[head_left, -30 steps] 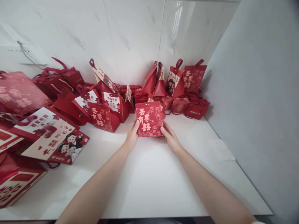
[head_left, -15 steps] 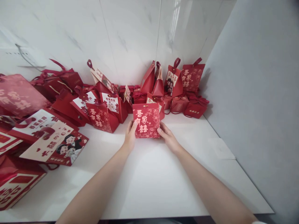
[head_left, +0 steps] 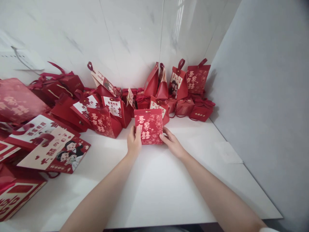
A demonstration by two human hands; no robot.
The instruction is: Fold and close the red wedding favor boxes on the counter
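Note:
A small red gift bag with white lettering and a flower pattern stands on the white table in front of me. My left hand grips its left edge, thumb across the front face. My right hand holds its lower right corner with the fingers curled round it. The bag's base rests on the table.
Many red gift bags and boxes crowd the back and left: one with white lettering, taller bags in the corner, flat bags with a cartoon couple. A marble wall stands behind, a grey wall to the right.
The bag has shifted slightly left and nearer the row behind. My left thumb has moved onto its front face, and my right hand has slid lower along its right edge.

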